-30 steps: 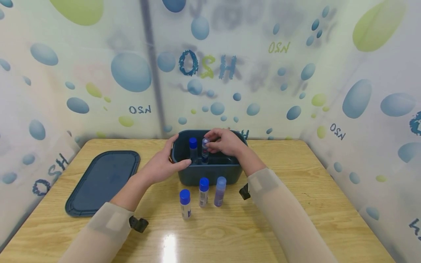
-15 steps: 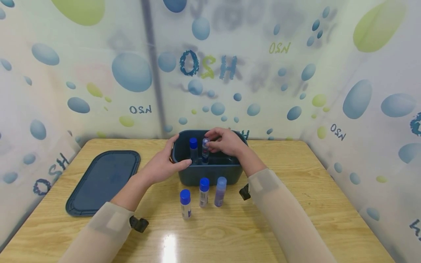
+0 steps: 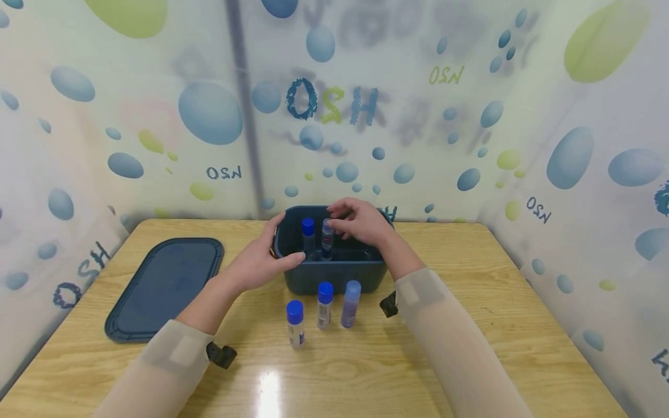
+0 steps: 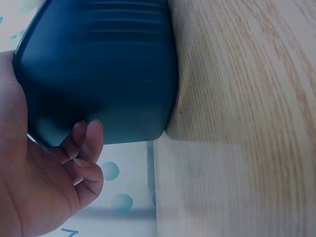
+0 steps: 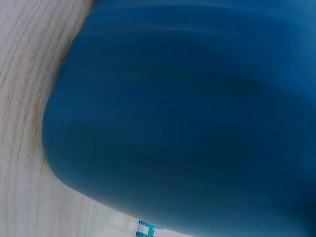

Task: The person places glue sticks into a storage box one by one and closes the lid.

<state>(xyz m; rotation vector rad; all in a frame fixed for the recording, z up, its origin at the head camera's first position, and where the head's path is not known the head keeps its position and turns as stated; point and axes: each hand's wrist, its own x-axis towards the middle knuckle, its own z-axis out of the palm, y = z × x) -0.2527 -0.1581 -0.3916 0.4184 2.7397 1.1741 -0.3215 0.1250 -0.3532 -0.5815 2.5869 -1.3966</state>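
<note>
A dark blue plastic bin [image 3: 334, 278] stands on the table at the back. My left hand [image 3: 261, 261] grips its left end, thumb over the front rim and fingers around the side; in the left wrist view the curled fingers [image 4: 91, 140] lie against the wall. Two glue sticks stand upright inside: one with a blue cap [image 3: 308, 227], the other a clear-capped glue stick [image 3: 327, 239]. My right hand [image 3: 363, 223] is over the bin, its thumb tip right at the clear cap and its fingers spread away from it. The bin wall fills the right wrist view, hiding that hand there.
Three more glue sticks stand upright in front of the bin: a blue-capped one [image 3: 295, 325], another blue-capped one [image 3: 324, 306] and a pale purple one [image 3: 351, 305]. A dark blue lid [image 3: 164, 289] lies flat at the left of the wooden table [image 3: 418, 371]. Patterned curtain surrounds the table.
My right hand has loosened from the clear-capped glue stick, fingers spreading and rising slightly. The glue stick stays upright in the bin. The left hand has kept its grip.
</note>
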